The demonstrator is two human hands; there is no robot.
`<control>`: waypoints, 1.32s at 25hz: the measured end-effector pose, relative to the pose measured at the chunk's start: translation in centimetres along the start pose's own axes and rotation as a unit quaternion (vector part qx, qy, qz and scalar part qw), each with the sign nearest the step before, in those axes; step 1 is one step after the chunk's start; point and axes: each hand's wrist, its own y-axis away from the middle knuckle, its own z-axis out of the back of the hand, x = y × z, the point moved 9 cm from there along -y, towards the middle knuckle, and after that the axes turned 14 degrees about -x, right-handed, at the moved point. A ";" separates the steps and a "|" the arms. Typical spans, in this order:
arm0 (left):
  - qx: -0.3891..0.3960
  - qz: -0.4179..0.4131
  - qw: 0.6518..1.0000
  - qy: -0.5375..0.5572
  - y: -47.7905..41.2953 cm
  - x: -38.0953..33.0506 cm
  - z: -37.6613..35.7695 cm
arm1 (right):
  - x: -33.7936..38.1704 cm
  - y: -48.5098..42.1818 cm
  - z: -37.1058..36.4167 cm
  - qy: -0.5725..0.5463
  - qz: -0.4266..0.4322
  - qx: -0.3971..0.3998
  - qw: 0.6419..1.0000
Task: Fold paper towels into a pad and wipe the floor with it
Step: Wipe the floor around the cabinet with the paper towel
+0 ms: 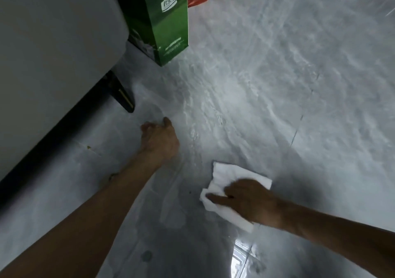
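Dim cool light, white glare on glossy floor (277, 107) at bottom and top right, soft blur throughout, wide-angle bending at edges.

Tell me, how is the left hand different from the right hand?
The left hand rests on the bare floor; the right hand presses the white paper towel pad. The left hand's fingers are curled and hold nothing; the right hand lies flatter, one finger stretched out. Both are down low at the floor.
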 end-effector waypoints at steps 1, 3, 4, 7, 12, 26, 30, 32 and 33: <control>-0.003 0.000 1.000 -0.001 -0.1 0.1 -0.1 | -0.7 2.0 0.7 0.021 0.034 -0.002 0.999; -0.006 0.005 1.000 -0.012 0.0 0.3 -0.4 | -6.3 3.7 3.7 0.086 0.008 -0.038 0.996; -0.007 0.002 1.000 -0.016 0.2 0.2 -0.3 | -9.8 3.7 5.5 0.117 -0.067 -0.054 0.989; -0.029 -0.015 0.999 0.010 1.1 0.8 -0.2 | -15.8 1.1 8.6 0.169 -0.376 -0.120 0.903; -0.047 -0.024 0.988 0.146 2.9 2.9 0.1 | 3.4 -9.1 1.3 0.029 -0.126 -0.119 0.985; -0.102 -0.022 0.989 0.108 3.9 -3.5 1.0 | 2.9 -1.6 1.3 -0.016 0.120 0.026 0.992; -0.143 -0.123 0.966 0.178 4.2 -9.7 1.4 | -13.2 5.5 8.1 0.091 -0.184 -0.028 0.978; -0.120 -0.147 0.962 0.197 4.7 -12.5 0.9 | -16.8 11.7 10.8 0.088 -0.458 -0.113 0.877; -0.109 -0.161 0.959 0.204 5.1 -13.9 0.8 | -15.2 13.2 10.5 0.101 -0.513 -0.134 0.842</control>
